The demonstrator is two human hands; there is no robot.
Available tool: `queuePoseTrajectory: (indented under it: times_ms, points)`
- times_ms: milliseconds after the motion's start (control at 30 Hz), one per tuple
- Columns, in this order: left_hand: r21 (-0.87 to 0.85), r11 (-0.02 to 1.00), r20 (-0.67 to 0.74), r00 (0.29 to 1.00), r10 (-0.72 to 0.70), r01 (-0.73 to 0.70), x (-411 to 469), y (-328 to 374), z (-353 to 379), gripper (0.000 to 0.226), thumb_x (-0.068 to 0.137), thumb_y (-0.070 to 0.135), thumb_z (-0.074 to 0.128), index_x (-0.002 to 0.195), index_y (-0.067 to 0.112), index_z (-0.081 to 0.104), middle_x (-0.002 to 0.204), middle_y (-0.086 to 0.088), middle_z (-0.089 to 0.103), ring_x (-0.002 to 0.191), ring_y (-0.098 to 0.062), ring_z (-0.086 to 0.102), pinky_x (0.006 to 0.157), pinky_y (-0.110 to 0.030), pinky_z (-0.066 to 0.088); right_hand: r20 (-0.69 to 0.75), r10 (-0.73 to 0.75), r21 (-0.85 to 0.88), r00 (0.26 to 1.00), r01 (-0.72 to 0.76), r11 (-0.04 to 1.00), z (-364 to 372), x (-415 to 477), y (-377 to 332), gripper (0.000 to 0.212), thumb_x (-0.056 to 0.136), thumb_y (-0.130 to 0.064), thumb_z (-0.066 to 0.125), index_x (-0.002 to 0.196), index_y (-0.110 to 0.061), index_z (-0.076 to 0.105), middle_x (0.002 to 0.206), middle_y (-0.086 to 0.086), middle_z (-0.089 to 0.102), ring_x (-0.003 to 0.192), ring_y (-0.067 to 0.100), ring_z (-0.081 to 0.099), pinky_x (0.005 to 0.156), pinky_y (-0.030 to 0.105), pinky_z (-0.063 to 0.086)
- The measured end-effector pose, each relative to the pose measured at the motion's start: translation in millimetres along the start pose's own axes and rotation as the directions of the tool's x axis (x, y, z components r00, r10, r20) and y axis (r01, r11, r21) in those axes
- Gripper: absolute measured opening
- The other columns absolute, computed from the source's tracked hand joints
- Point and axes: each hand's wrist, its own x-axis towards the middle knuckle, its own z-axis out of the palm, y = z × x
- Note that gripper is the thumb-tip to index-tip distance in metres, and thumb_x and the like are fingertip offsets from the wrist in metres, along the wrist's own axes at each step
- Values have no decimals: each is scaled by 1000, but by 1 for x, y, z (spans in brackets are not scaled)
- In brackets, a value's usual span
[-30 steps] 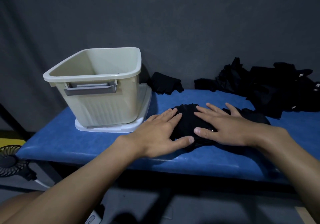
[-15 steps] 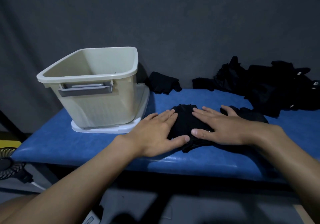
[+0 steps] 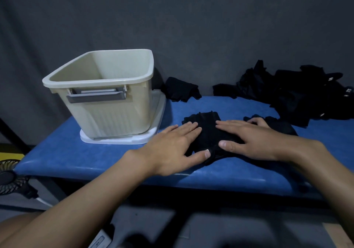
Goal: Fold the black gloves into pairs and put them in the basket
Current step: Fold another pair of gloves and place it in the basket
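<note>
Now both hands lie flat, palms down, on a folded black glove bundle [image 3: 207, 132] near the front middle of the blue padded table [image 3: 76, 157]. The left hand [image 3: 172, 146] presses its left edge, fingers spread and straight, thumb stretched along the near side. The right hand [image 3: 251, 140] covers its right part, fingers spread flat too (neither hand is pinching or gripping anything). The cream basket [image 3: 107, 102] stands well left of the bundle on a white lid [image 3: 118, 139], its grey handle [image 3: 95, 95] facing the camera. One loose glove [image 3: 181, 91] lies just behind the basket's right corner; a heap of black gloves [image 3: 298, 94] sits at the far right. A small fan [image 3: 8, 177] shows below the table's left end.
</note>
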Motion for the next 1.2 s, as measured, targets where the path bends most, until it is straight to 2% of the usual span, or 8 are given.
queuePoseTrajectory:
  times_ms: [300,467,633,767,900,1000,1100,1200]
  points:
    - [-19,999,-9,999,-35,35,2,-1,2,81,94,71,27,159,24,12,167,5,8,153,-9,5,124,-35,10,-78,-6,124,997,16,992,-2,-7,-2,85,72,-80,20,148,-44,29,157,-28,18,142,-10,10,117,35,1]
    - [-21,999,-29,999,-37,37,4,-3,5,91,85,78,15,159,25,13,167,6,7,153,-6,3,123,-35,10,-88,-2,142,996,15,990,-7,-14,0,77,76,-78,46,146,-48,31,147,-23,40,139,-3,26,121,38,4]
    - [-25,999,-106,994,-27,25,6,-5,8,95,81,80,8,158,25,17,167,6,10,153,-8,4,123,-38,13,-207,8,203,978,35,978,-10,-16,-5,64,83,-60,59,142,-44,40,132,-28,49,120,-4,35,115,28,13]
    - [-27,999,-112,993,-39,36,6,-1,9,95,81,80,7,158,26,18,167,6,11,153,-7,4,123,-38,14,-224,39,230,974,14,973,-6,-12,0,66,79,-67,55,140,-48,41,139,-24,49,133,16,36,117,38,19]
    - [-22,998,-114,992,-54,52,7,0,10,96,80,81,8,157,26,20,167,7,11,153,-7,4,122,-40,14,-211,-9,207,977,54,977,0,-9,6,69,78,-70,49,142,-45,41,151,-30,31,138,-7,25,121,40,6]
    - [-9,998,-95,993,-65,64,8,0,10,97,79,82,7,158,26,19,167,7,10,153,-7,4,123,-40,14,-238,-33,182,971,78,980,2,-7,8,59,85,-61,55,140,-43,45,155,-31,17,140,-11,18,121,43,6]
    - [0,998,-82,995,-60,60,8,0,9,97,79,82,7,158,26,17,167,6,10,153,-7,5,123,-41,15,-302,-103,236,948,179,955,0,-7,5,51,85,-46,68,133,-43,54,148,-30,35,138,-10,27,120,46,18]
    - [7,999,-53,997,-53,54,6,-1,8,96,80,81,6,158,27,13,167,6,6,153,-7,2,123,-41,13,-227,-148,199,963,194,961,0,-10,4,54,82,-50,70,132,-45,53,142,-33,43,138,-16,21,119,39,10]
